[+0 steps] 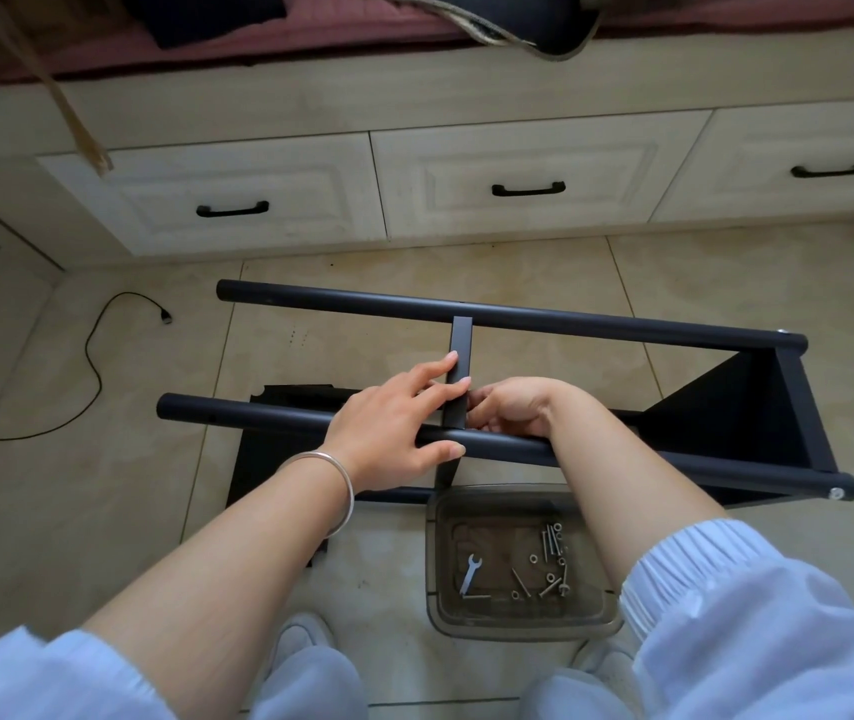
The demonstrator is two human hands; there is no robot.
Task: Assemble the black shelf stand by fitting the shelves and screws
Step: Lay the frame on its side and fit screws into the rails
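shelf stand (518,324): lying on its side on the tiled floor (726,283), its black tubes running left to right, one shelf panel (736,407) already standing fitted at the right end.
far tube (342,301): lying nearer the drawers, well apart from the near tube.
near tube (238,415): passing under both forearms, a silver screw head (837,493) showing at its right end.
crossbar (460,350): a flat black strip spanning between the two tubes, touching both hands.
left hand (394,423): fingers lying fairly straight across the crossbar, thumb reaching under the near tube; a silver bangle (334,483) sitting on the wrist.
right hand (513,407): fingers curling in against the crossbar just right of it; the fingertips are hiding behind the strip, so i cannot tell what they are pinching.
loose shelf panel (269,459): lying flat on the floor beneath the near tube, partly hidden by the left forearm.
plastic tray (513,623): sitting on the floor just in front of the stand, between the person's knees.
wrench (470,573): lying in the tray's left part.
screws and washers (549,558): lying scattered in the tray's right part.
black cable (97,356): trailing across the floor at the left, apart from the stand.
drawers (518,189): cream fronts with black handles, standing behind the stand.
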